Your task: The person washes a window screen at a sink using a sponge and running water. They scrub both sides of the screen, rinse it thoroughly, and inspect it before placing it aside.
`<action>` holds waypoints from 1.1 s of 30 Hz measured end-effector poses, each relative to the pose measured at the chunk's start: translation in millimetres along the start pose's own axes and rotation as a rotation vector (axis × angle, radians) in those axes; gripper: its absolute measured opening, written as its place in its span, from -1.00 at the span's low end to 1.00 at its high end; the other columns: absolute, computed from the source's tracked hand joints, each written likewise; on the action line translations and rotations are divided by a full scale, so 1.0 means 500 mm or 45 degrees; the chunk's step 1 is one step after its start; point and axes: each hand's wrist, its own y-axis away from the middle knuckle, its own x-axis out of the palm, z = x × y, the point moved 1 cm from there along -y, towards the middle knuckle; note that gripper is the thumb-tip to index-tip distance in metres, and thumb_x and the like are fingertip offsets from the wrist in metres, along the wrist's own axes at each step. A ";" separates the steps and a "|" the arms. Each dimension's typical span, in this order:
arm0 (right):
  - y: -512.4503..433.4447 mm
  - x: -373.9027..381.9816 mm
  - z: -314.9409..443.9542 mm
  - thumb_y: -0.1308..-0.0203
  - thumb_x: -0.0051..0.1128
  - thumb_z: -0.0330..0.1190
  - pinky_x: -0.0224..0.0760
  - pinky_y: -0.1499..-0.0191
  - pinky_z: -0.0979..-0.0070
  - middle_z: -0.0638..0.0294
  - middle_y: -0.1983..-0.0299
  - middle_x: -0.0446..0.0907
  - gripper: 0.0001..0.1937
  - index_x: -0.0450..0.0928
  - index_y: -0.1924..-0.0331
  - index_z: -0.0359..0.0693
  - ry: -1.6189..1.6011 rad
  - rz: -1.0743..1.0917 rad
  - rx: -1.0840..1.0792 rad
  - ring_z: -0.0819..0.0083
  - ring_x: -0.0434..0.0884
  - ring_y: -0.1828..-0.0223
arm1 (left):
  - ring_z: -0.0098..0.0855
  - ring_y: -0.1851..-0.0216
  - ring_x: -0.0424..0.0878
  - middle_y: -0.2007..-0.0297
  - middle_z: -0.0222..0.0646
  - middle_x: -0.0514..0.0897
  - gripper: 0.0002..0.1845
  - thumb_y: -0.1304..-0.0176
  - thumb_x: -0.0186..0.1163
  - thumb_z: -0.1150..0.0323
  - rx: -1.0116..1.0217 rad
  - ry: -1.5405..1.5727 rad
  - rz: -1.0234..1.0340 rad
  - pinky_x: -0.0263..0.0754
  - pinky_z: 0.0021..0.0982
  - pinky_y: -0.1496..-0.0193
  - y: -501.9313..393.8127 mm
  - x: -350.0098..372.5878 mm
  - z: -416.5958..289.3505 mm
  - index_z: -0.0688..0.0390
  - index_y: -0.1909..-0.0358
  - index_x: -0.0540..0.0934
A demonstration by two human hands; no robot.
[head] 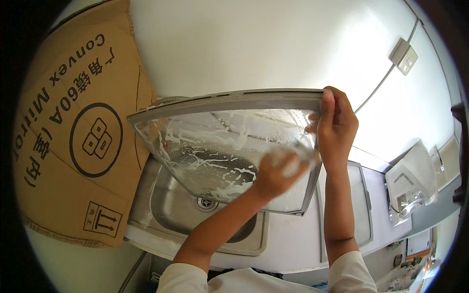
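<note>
A grey-framed glass panel [220, 146] stands tilted over a stainless steel sink [172, 205], its pane streaked with white suds. My right hand [335, 124] grips the panel's upper right corner, the thumb on the near side of the frame. Against the right part of the pane is my left hand [280, 172], blurred, with its fingers curled around a whitish, foamy thing that looks like a sponge or cloth; the blur hides its exact kind. The drain [207, 203] shows just below the panel's lower edge.
A large printed cardboard sheet or box [80, 128] stands at the left, beside the sink. Another grey-framed panel [357, 205] lies on the white counter [293, 234] at the right. Farther right is a white item in clear plastic [412, 179]. A socket [403, 56] is on the wall.
</note>
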 end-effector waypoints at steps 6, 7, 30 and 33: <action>-0.004 -0.004 -0.008 -0.20 -0.05 -0.32 0.29 0.72 0.65 0.22 0.72 0.44 -0.79 0.43 0.34 -0.34 -0.038 0.007 0.053 0.54 0.52 0.72 | -0.39 0.35 0.47 0.34 -0.44 0.46 -0.89 0.05 0.17 0.35 0.405 0.336 0.219 0.43 -0.39 0.39 0.012 0.015 -0.079 0.01 0.41 0.53; -0.005 -0.005 -0.010 -0.20 -0.05 -0.32 0.29 0.72 0.65 0.22 0.72 0.44 -0.79 0.43 0.35 -0.34 -0.031 0.012 0.035 0.54 0.52 0.72 | -0.38 0.35 0.47 0.33 -0.44 0.46 -0.89 0.04 0.17 0.34 0.337 0.289 0.157 0.42 -0.40 0.40 0.004 0.017 -0.065 0.02 0.41 0.53; -0.022 0.005 -0.023 -0.19 -0.04 -0.31 0.26 0.74 0.66 0.21 0.73 0.44 -0.78 0.45 0.36 -0.35 0.098 -0.011 0.028 0.52 0.51 0.75 | -0.26 0.30 0.50 0.41 -0.32 0.55 -0.89 0.02 0.16 0.44 -0.009 0.345 0.366 0.40 -0.26 0.26 0.198 0.058 -0.138 0.13 0.39 0.53; -0.018 0.002 -0.021 -0.19 -0.04 -0.31 0.28 0.73 0.66 0.23 0.73 0.43 -0.78 0.45 0.36 -0.35 0.070 -0.008 0.068 0.55 0.51 0.72 | -0.26 0.29 0.49 0.36 -0.25 0.53 -0.84 0.01 0.10 0.47 -0.449 0.310 0.201 0.39 -0.29 0.21 0.257 0.031 -0.066 0.19 0.33 0.50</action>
